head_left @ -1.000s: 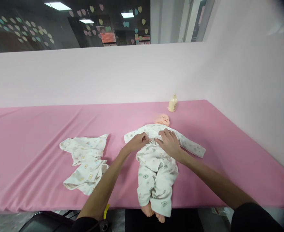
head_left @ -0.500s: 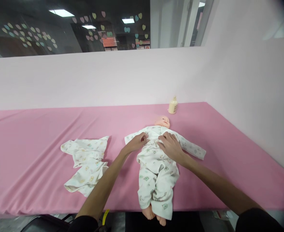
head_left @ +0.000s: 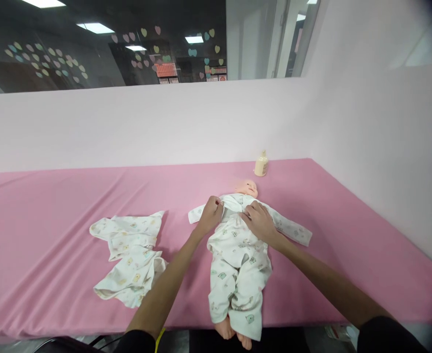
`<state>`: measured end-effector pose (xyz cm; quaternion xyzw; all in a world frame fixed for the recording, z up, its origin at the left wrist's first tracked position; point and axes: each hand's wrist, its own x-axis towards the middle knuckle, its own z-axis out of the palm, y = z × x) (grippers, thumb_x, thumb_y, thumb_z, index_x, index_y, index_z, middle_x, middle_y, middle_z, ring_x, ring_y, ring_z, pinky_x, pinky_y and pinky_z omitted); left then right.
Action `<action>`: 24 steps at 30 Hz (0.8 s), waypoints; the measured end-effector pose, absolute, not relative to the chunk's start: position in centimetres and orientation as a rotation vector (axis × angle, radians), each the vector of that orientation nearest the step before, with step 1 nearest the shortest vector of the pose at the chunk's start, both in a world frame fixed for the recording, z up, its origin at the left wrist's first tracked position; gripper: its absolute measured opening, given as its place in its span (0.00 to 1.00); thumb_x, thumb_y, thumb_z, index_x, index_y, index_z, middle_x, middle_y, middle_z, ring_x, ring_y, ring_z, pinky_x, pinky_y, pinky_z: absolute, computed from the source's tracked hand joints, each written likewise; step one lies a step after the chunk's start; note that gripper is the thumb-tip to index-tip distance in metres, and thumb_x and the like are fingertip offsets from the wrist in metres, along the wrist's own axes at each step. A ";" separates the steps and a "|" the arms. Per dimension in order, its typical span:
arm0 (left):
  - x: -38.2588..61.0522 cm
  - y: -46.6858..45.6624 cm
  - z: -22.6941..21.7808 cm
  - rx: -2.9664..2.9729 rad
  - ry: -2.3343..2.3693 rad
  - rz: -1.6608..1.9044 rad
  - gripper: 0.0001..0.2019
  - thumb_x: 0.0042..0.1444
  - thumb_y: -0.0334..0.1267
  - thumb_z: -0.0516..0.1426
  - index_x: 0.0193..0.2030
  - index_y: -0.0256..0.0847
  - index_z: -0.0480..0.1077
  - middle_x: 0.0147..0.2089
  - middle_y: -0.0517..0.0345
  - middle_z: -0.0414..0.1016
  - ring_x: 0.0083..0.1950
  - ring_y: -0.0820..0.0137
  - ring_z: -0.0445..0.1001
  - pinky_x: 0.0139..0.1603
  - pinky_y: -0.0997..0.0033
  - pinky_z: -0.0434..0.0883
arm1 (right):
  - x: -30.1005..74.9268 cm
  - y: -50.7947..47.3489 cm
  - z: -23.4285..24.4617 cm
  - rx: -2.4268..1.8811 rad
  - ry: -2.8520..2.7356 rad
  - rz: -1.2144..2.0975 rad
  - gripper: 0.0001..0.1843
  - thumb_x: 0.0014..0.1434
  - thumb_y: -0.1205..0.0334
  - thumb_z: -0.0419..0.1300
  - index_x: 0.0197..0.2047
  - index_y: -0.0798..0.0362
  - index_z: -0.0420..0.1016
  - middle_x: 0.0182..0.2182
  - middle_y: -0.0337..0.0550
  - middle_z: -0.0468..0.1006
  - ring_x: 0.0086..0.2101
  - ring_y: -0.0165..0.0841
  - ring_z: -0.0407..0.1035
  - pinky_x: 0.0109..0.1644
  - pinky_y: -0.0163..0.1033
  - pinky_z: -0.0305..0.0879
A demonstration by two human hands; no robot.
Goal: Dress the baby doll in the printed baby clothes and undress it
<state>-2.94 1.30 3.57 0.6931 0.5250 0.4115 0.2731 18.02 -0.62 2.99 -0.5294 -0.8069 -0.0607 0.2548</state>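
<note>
A baby doll (head_left: 247, 188) lies on its back, head toward the wall, bare feet at the table's front edge. It wears a white printed long-sleeved shirt (head_left: 291, 231) and matching trousers (head_left: 221, 279). My left hand (head_left: 212, 211) is closed, pinching the shirt's edge at the chest on the left side. Opposite it, my right hand (head_left: 259, 220) rests on the shirt's lower front just above the trouser waist, fingers curled in on the cloth. The fingertips of both hands are partly hidden.
Another white printed baby garment (head_left: 135, 250) lies crumpled left of the doll. A cream pump bottle (head_left: 261, 164) stands beyond the head, by the wall. Pink cloth (head_left: 43, 235) covers the table. A white wall rises along the right, and a black chair (head_left: 65, 344) shows below.
My left hand has moved up the chest and turned more upright, lifting the shirt's edge. My right hand has stayed almost in place. The view has tilted slightly upward.
</note>
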 end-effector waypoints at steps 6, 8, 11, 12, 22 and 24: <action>-2.5 -1.2 3.2 2.020 1.390 1.188 0.10 0.68 0.45 0.45 0.40 0.42 0.58 0.40 0.55 0.67 0.40 0.69 0.66 0.41 0.68 0.64 | 16.9 0.3 3.5 -1.490 -2.177 -0.589 0.15 0.70 0.64 0.47 0.36 0.55 0.73 0.37 0.51 0.72 0.40 0.42 0.63 0.44 0.46 0.55; -2.9 -1.8 3.1 2.080 1.370 1.193 0.10 0.68 0.45 0.45 0.40 0.41 0.58 0.41 0.54 0.66 0.42 0.69 0.66 0.44 0.67 0.64 | 16.5 0.1 3.5 -1.525 -2.154 -0.649 0.16 0.69 0.66 0.46 0.35 0.55 0.73 0.36 0.51 0.72 0.39 0.42 0.63 0.43 0.46 0.54; -3.4 -2.2 3.1 2.096 1.368 1.159 0.10 0.68 0.45 0.45 0.40 0.41 0.59 0.42 0.54 0.67 0.44 0.69 0.66 0.46 0.67 0.64 | 16.1 -0.7 3.7 -1.502 -2.147 -0.662 0.16 0.69 0.64 0.47 0.36 0.56 0.74 0.35 0.52 0.71 0.39 0.43 0.62 0.43 0.47 0.54; -3.6 -2.2 3.2 2.091 1.373 1.151 0.11 0.68 0.45 0.45 0.41 0.41 0.59 0.43 0.54 0.67 0.45 0.68 0.66 0.46 0.67 0.64 | 16.0 -1.0 3.9 -1.469 -2.164 -0.654 0.16 0.69 0.62 0.48 0.37 0.56 0.74 0.36 0.53 0.71 0.39 0.43 0.62 0.43 0.47 0.54; -4.2 -1.8 1.3 0.970 1.294 1.270 0.12 0.54 0.43 0.63 0.39 0.39 0.67 0.39 0.57 0.71 0.36 0.74 0.69 0.36 0.75 0.66 | 13.3 0.0 6.0 -1.199 -2.576 -0.334 0.15 0.66 0.55 0.54 0.39 0.54 0.80 0.57 0.53 0.68 0.55 0.49 0.57 0.56 0.53 0.55; -4.5 -1.4 0.5 0.663 1.247 1.192 0.12 0.56 0.45 0.61 0.37 0.36 0.70 0.35 0.54 0.72 0.34 0.72 0.71 0.35 0.73 0.69 | 12.9 0.2 6.2 -1.239 -2.625 -0.305 0.14 0.65 0.57 0.55 0.39 0.55 0.79 0.55 0.54 0.69 0.55 0.50 0.57 0.58 0.55 0.54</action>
